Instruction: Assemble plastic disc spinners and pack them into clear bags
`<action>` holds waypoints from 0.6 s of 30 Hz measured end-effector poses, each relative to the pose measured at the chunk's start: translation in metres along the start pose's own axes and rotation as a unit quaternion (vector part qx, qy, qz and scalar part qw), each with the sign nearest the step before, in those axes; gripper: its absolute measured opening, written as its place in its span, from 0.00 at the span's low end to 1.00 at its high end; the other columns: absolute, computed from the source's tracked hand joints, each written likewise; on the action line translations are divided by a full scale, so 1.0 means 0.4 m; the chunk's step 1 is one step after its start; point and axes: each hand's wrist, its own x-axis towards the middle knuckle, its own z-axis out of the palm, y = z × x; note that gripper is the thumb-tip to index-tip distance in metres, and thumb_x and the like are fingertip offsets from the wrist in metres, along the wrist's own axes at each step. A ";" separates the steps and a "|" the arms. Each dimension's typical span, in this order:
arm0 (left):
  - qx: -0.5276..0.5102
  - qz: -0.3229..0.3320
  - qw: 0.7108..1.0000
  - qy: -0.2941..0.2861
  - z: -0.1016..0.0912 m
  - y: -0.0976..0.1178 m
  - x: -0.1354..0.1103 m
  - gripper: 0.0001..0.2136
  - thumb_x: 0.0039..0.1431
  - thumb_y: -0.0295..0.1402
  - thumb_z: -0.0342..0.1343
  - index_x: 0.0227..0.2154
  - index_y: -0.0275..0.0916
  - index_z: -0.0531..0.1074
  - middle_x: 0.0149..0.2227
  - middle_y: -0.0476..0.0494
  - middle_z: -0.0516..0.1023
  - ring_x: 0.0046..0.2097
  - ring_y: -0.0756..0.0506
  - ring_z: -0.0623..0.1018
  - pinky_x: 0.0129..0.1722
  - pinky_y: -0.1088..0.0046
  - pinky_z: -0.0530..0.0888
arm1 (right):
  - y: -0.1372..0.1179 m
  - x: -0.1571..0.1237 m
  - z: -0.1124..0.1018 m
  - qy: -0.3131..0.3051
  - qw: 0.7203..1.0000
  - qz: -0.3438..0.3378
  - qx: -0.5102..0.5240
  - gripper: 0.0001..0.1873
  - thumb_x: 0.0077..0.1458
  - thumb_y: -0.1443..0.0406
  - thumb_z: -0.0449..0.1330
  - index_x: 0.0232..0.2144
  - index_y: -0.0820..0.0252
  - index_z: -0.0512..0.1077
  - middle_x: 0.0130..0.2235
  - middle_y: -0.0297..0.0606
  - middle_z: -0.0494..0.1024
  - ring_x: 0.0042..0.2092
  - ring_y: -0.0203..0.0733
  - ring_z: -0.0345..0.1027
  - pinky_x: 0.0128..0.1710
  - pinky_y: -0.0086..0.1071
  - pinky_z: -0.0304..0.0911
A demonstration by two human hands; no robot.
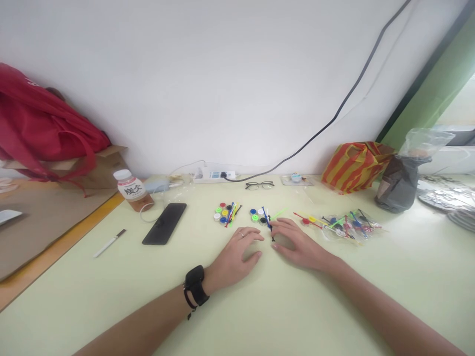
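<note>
My left hand (237, 254), with a ring and a black watch at the wrist, rests on the pale green table (260, 306), fingers curled loosely with nothing in them that I can see. My right hand (297, 244) lies beside it, its fingertips pinched on a thin dark blue stick (267, 220) that rises from a cluster of small coloured discs (259, 215). A second cluster of discs and sticks (225, 213) lies just left of that. A clear bag of more coloured sticks and discs (343, 225) sits to the right of my right hand.
A black phone (165, 223), a white pen (109, 243) and a drink bottle (132, 191) lie at the left. Glasses (259, 185) and a power strip (215, 174) sit by the wall. A red-striped bag (354, 165), a grey bag (401, 183) and a red backpack (40, 123) stand around.
</note>
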 end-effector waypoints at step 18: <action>0.144 0.017 0.985 -0.091 0.002 -0.005 -0.007 0.32 0.68 0.45 0.55 0.72 0.48 0.54 0.74 0.42 0.53 0.73 0.29 0.51 0.69 0.43 0.57 | -0.042 0.010 0.020 -0.004 0.997 -0.057 0.049 0.15 0.65 0.74 0.52 0.38 0.54 0.76 0.38 0.38 0.82 0.43 0.45 0.75 0.45 0.39 0.71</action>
